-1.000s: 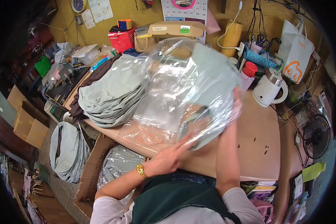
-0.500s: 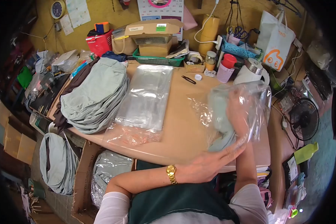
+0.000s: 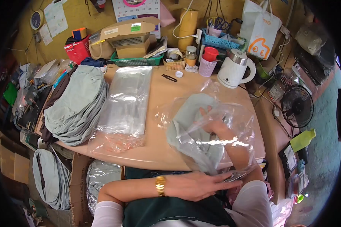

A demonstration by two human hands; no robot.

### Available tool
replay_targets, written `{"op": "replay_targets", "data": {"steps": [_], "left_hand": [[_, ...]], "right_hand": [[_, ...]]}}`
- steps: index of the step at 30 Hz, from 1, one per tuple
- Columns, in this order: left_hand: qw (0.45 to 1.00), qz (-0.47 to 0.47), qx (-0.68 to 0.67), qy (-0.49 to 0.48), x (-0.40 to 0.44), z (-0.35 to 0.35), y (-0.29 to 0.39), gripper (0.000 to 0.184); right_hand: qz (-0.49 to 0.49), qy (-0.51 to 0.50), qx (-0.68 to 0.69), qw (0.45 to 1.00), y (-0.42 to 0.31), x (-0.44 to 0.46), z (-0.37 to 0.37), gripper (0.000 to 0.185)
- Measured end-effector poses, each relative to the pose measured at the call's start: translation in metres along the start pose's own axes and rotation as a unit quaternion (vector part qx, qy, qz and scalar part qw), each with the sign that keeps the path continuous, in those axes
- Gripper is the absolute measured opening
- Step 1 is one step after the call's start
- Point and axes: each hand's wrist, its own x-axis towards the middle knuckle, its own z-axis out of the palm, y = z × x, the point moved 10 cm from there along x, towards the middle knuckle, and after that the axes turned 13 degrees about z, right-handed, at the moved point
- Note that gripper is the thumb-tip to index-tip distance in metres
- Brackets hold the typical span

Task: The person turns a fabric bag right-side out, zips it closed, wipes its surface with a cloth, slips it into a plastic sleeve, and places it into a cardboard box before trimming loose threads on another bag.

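A pale green folded cloth [image 3: 185, 108] lies inside a clear plastic bag [image 3: 236, 113] on the right half of the table. My right hand [image 3: 212, 123] reaches into the bag and rests on the cloth, fingers spread. At the bag's near opening, close to my right forearm, my left hand [image 3: 201, 185] has its fingers closed on the bag's edge. A gold watch is on the left wrist. Left of the bag lies a stack of flat clear bags [image 3: 125, 102], and beside that a pile of pale green cloths [image 3: 77, 102].
Small black snips [image 3: 169, 78] and a white cap lie near the back. Behind them stand a green basket [image 3: 136, 60], a jar, a pink cup [image 3: 206, 67] and a white kettle [image 3: 233, 70]. A black fan [image 3: 297, 106] is at right, a carton [image 3: 79, 185] below left.
The bag came down from above the table onto its right side. My right hand has moved deeper over the cloth inside it, while my left hand has shifted to the bag's opening.
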Motion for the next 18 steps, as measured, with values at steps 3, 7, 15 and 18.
{"op": "replay_targets", "data": {"steps": [3,7,15,18], "left_hand": [[0.972,0.013,0.027,0.234,-0.049,-0.074,0.005,0.061],[0.824,-0.338,0.095,0.445,-0.182,-0.108,-0.071,0.056],[0.818,-0.421,0.033,0.390,-0.195,-0.051,-0.147,0.072],[0.792,-0.270,-0.061,0.544,-0.193,-0.052,-0.141,0.088]], "right_hand": [[-0.092,0.328,-0.071,0.938,-0.012,-0.004,-0.015,0.083],[-0.230,0.131,0.103,0.959,-0.033,-0.043,-0.023,0.073],[-0.030,0.113,0.054,0.992,0.007,0.018,0.023,0.081],[0.101,0.174,0.030,0.979,0.063,0.030,0.019,0.077]]}}
